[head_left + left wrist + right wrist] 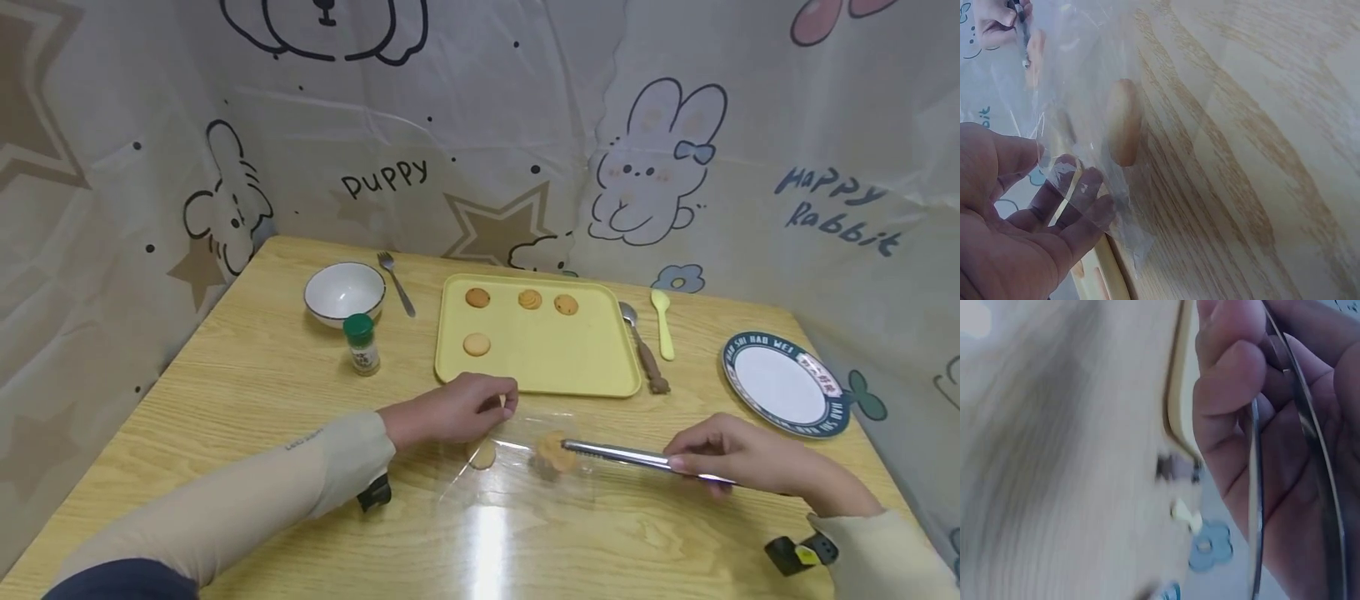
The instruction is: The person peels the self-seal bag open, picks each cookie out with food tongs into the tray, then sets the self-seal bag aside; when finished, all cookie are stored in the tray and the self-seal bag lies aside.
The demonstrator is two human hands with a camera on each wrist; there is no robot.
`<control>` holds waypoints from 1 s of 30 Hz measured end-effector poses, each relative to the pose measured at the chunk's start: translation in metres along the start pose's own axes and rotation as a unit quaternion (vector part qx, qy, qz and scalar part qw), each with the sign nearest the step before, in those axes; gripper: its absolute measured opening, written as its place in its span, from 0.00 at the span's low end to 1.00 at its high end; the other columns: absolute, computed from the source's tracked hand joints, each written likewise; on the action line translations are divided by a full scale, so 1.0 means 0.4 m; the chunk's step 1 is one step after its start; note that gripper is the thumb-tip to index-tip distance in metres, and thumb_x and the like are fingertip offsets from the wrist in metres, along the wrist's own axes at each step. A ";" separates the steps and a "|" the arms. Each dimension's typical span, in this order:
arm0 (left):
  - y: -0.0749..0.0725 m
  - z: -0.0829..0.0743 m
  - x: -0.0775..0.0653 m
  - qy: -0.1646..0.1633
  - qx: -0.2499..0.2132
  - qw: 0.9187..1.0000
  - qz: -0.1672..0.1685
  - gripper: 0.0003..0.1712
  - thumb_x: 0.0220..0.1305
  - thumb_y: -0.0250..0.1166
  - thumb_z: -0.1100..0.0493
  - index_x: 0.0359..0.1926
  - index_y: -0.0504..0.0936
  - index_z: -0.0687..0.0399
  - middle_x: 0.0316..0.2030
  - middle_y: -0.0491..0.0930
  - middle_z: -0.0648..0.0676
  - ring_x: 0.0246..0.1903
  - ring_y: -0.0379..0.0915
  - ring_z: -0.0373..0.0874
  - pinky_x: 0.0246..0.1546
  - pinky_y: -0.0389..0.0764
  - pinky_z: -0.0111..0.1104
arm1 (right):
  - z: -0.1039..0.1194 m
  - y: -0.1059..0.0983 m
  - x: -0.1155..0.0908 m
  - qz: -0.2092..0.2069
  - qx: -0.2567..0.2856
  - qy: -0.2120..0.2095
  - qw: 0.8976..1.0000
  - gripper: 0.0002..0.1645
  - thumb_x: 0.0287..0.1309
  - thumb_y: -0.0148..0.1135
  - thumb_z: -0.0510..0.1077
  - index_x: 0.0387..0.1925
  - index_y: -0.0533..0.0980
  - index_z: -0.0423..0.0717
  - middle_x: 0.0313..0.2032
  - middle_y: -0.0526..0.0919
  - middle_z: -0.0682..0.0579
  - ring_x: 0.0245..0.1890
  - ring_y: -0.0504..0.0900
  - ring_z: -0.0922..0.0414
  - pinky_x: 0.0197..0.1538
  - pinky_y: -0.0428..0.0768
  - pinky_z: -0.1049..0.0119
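My left hand (467, 408) pinches the edge of a clear plastic bag (517, 483), just in front of the yellow tray. Within the bag lies one round cookie (481, 454), seen edge-on as a cookie (1125, 122) in the left wrist view. My right hand (738, 454) grips metal tongs (622, 454), fingers wrapped round both arms in the right wrist view. At the tongs' tips is another cookie (553, 454), overlapping the right part of the bag in the head view. On the tray (555, 367) sit several cookies, among them a plain one (477, 344).
A white bowl (345, 292), a green-capped shaker (362, 343) and a fork (397, 285) stand left of the tray. To its right lie a brown-handled spoon (645, 350), a yellow spoon (663, 325) and a dark-rimmed plate (787, 387). Printed cloth hangs behind the table.
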State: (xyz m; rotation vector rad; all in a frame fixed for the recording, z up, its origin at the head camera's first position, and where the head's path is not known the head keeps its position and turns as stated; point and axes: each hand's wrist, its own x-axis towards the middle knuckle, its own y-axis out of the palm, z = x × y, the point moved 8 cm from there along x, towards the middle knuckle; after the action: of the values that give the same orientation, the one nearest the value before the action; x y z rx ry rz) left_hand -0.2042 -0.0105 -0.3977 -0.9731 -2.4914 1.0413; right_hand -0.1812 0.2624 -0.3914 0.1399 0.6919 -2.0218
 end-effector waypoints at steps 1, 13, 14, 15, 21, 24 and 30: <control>0.001 0.000 0.000 0.000 0.000 1.000 0.001 0.04 0.70 0.57 0.61 0.35 0.73 0.50 0.16 0.64 0.43 0.17 0.61 0.32 0.23 0.64 0.24 | -0.005 -0.007 -0.016 -0.004 0.004 0.006 1.000 0.14 0.71 0.50 0.41 0.43 0.79 0.37 0.24 0.76 0.35 0.18 0.74 0.69 0.18 0.75 0.65; 0.002 0.002 -0.017 -0.013 -0.002 1.000 0.004 0.03 0.69 0.57 0.61 0.36 0.73 0.52 0.15 0.64 0.43 0.17 0.60 0.32 0.23 0.64 0.24 | -0.014 -0.113 -0.113 -0.088 -0.013 0.012 0.996 0.12 0.71 0.49 0.37 0.43 0.79 0.41 0.23 0.79 0.49 0.17 0.73 0.51 0.18 0.72 0.64; 0.002 0.003 -0.019 -0.016 -0.003 1.000 0.005 0.03 0.69 0.57 0.61 0.36 0.73 0.52 0.15 0.64 0.43 0.16 0.60 0.32 0.22 0.64 0.24 | -0.013 -0.122 -0.105 -0.097 -0.022 0.015 0.995 0.11 0.70 0.49 0.38 0.43 0.79 0.40 0.23 0.79 0.51 0.17 0.73 0.52 0.18 0.73 0.64; 0.003 0.004 -0.020 -0.017 -0.004 1.000 0.006 0.03 0.70 0.57 0.61 0.36 0.73 0.52 0.14 0.64 0.43 0.16 0.60 0.32 0.22 0.64 0.24 | -0.012 -0.129 -0.092 -0.106 -0.033 0.020 0.994 0.11 0.70 0.50 0.39 0.43 0.79 0.40 0.24 0.79 0.54 0.17 0.73 0.53 0.19 0.73 0.65; 0.008 0.013 -0.019 -0.012 -0.003 1.000 0.007 0.04 0.70 0.57 0.61 0.35 0.73 0.51 0.15 0.63 0.43 0.16 0.60 0.32 0.23 0.64 0.24 | 0.012 -0.142 0.029 -0.175 -0.150 0.053 0.972 0.15 0.68 0.55 0.50 0.40 0.80 0.42 0.22 0.77 0.56 0.18 0.73 0.63 0.21 0.73 0.68; 0.006 0.012 -0.013 -0.007 -0.001 1.000 0.002 0.04 0.70 0.57 0.61 0.35 0.72 0.50 0.15 0.63 0.43 0.17 0.60 0.32 0.23 0.64 0.24 | 0.042 -0.142 0.089 -0.221 -0.235 0.036 0.946 0.15 0.68 0.56 0.51 0.36 0.80 0.45 0.21 0.78 0.55 0.18 0.72 0.64 0.22 0.72 0.69; 0.001 0.003 -0.003 -0.001 0.005 1.000 0.003 0.04 0.70 0.57 0.60 0.35 0.72 0.51 0.16 0.64 0.43 0.18 0.61 0.32 0.25 0.64 0.24 | 0.096 -0.133 0.150 -0.313 -0.389 -0.003 0.866 0.10 0.66 0.59 0.46 0.38 0.82 0.45 0.33 0.86 0.51 0.28 0.80 0.58 0.32 0.77 0.62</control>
State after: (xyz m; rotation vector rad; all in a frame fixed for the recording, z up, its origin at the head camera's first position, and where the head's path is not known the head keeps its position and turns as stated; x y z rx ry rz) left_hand -0.2038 -0.0120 -0.3989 -0.9784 -2.4830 1.0557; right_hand -0.2505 0.2168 -0.3594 -0.6443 1.6533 -2.1421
